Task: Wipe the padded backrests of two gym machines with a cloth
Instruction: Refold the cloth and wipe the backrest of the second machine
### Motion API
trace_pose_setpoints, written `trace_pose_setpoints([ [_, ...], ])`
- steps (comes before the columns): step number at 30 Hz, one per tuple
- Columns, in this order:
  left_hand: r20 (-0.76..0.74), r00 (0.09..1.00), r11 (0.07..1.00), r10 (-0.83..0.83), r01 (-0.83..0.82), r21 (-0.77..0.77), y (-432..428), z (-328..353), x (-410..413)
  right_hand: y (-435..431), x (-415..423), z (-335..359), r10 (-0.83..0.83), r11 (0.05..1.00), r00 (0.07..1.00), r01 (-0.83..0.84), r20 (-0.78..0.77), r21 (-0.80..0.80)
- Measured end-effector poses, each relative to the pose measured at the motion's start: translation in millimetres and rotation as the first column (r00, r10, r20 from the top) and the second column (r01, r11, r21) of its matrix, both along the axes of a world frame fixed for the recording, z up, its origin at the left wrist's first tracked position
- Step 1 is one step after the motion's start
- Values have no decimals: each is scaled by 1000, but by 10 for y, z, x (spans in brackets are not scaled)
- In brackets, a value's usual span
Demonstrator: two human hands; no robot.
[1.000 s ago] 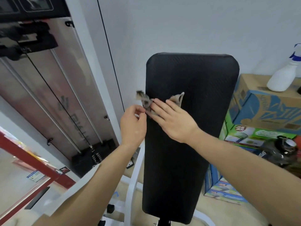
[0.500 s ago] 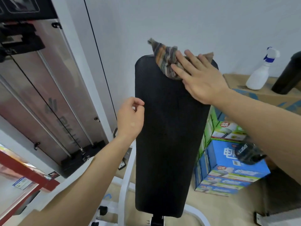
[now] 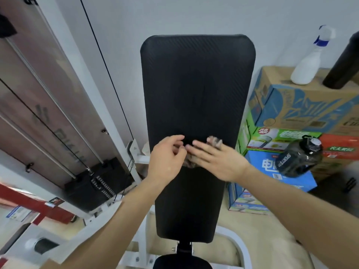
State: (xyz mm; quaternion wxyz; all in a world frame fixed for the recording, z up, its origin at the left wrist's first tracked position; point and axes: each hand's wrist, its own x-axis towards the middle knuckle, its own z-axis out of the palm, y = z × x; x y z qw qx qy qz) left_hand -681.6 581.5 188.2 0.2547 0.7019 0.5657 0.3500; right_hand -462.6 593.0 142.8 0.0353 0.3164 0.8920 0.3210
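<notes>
On backrest [image 3: 196, 90]: right hand [image 3: 219, 162] flat, pressing cloth [image 3: 191, 163].

Gym, cable machine [image 3: 64, 113], padded backrest [image 3: 196, 105]

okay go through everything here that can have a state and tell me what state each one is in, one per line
Backrest: upright, black pad, upper part uncovered.
Cloth: bunched, pressed flat against the backrest's middle.
Right hand: open, palm flat on the cloth.
Left hand: fingers curled, pinching at the cloth's edge.
Spray bottle: standing upright on a cardboard box.
Water jug: capped, tilted.
</notes>
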Motion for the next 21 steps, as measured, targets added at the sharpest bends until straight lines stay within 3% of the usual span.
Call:
trace_pose_setpoints([
  [4, -104, 991, 946, -83, 111, 303, 191, 437, 175, 331, 183, 933, -103, 974, 983, 131, -152, 184],
  [8, -251, 966, 810, 67, 94, 579, 537, 1069, 490, 548, 340, 1688, -147, 943, 937, 230, -318, 242],
  [10, -267, 959, 726, 99, 113, 678, 655, 1137, 575, 551, 335, 1620, -123, 941, 917, 229, -381, 248],
  [12, -235, 972, 683, 21, 158, 713, 715, 989, 569, 508, 273, 1325, -110, 942, 878, 242, -465, 233],
  [16, -218, 976, 669, 11, 155, 727, 727, 498, 432, 406, 96, 705, -94, 940, 806, 265, -584, 214],
  [21, -182, 981, 653, 62, 98, 751, 623, -174, 325, 250, -31, 83, -45, 935, 802, 243, -596, 257],
])
